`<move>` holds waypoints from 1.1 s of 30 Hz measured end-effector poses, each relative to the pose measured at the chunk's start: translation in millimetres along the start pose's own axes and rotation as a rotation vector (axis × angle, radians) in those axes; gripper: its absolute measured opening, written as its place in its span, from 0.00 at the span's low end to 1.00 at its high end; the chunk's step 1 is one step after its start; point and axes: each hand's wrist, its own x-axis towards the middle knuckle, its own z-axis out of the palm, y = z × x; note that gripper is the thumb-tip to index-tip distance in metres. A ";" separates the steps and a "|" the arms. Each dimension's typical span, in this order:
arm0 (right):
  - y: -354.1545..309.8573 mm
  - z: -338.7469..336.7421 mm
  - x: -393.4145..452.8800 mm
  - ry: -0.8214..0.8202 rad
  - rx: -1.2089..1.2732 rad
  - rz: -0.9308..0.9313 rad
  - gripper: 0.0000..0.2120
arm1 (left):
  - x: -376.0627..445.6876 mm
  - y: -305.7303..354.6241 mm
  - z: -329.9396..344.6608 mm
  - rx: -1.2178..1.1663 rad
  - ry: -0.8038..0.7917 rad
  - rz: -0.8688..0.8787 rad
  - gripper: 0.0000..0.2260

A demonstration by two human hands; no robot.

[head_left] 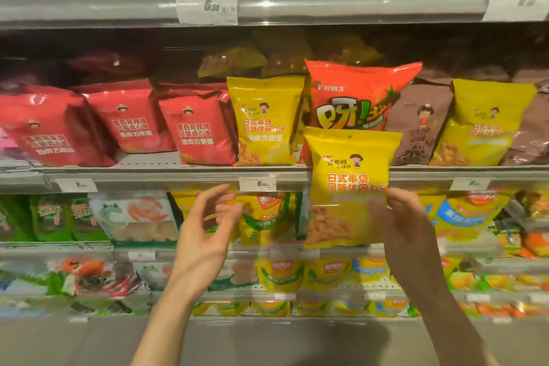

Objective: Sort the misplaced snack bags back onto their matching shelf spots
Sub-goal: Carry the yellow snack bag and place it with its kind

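Far left on the middle shelf (178, 175): a row of three red bags (130, 116), upright and leaning back, each printed with a small cartoon figure and pale lettering. Just right of them, a yellow shelf bag (264, 122), upright, fried golden pieces showing through its lower window. Next along, an orange-red bag (356, 95) with big cartoon lettering and a tomato drawing, taller than its neighbours, standing between the yellow and brown stock. Right of that, a brown bag (419, 128) with dark round pieces pictured at the bottom, then another yellow bag (484, 125) of the same design as the first yellow one, then more brown packaging at the edge.

Below the shelf lip, a white price tag (257, 183) clipped to the rail. Lower shelves crowded with green bags (53, 217) at left, a white bag with shrimp artwork (139, 217), and yellow-green bags (267, 217) in the centre, blurred towards the right.

In front: left hand (208, 232) raised, loose, fingers gently curved, gripping nothing, near the rail. Right hand (404, 226) pinching the held yellow bag (350, 175) at its right edge, thumb on the front. Bag upright in the air, overlapping the lower part of the orange-red bag, golden snack pieces visible through its clear bottom window.
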 end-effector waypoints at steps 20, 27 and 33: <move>-27.9 278.8 -42.0 0.130 0.016 0.037 0.07 | 123.3 -82.8 -248.1 0.183 0.041 0.230 0.14; -53.2 374.0 -4.6 -0.032 -0.053 -0.065 0.12 | 164.4 -91.6 -289.9 0.513 0.282 0.418 0.20; -43.9 421.7 22.0 -0.084 -0.091 -0.083 0.15 | 186.7 -103.0 -293.0 0.609 0.265 0.496 0.24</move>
